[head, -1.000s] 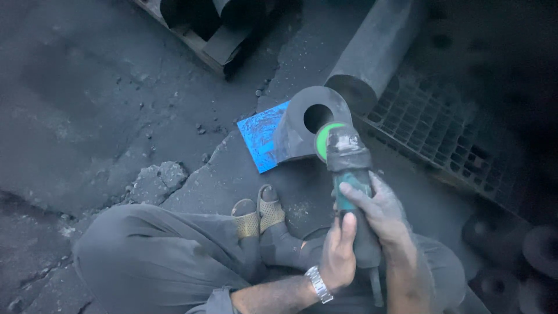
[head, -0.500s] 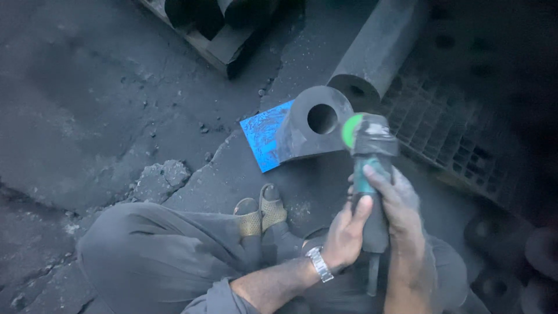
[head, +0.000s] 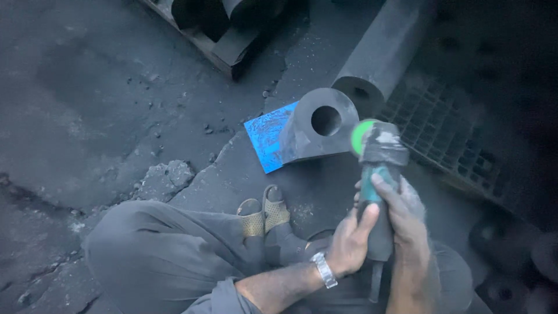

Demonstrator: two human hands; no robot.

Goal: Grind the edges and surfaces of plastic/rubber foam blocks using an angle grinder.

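- The person sat on the floor (head: 87, 104) with knees bent, sandalled feet (head: 264, 214) tucked at about 12 o'clock from the lap.
- The left hand (head: 349, 244), a wristwatch (head: 323, 269) on its wrist, was curled round the lower barrel of the angle grinder (head: 378, 192), fingers closed on it.
- The right hand (head: 407, 224) wrapped the same barrel from the other side, its index finger stretched up along the teal part of the body; both hands were clamped on the tool, neither spread.
- The grinder's green disc (head: 363, 136) stood at roughly 1 o'clock from the hands, just beside the right edge of the metal block (head: 317, 131); whether it touched could not be told.
- The block, a dark piece with a round hole through it, lay on the floor at 12 o'clock beyond the feet, resting partly on a blue sheet (head: 266, 135).
- Judging from this, good work here called for a firm two-handed hold, the disc met to the edge at a shallow angle, light even pressure, and feet and trouser cloth kept clear of the wheel.
- A long grey cylinder (head: 383, 52) lay past the block at 1 o'clock, beside a metal grating (head: 459, 145).
- A wooden pallet (head: 215, 43) with dark parts sat farthest, at 11 o'clock.
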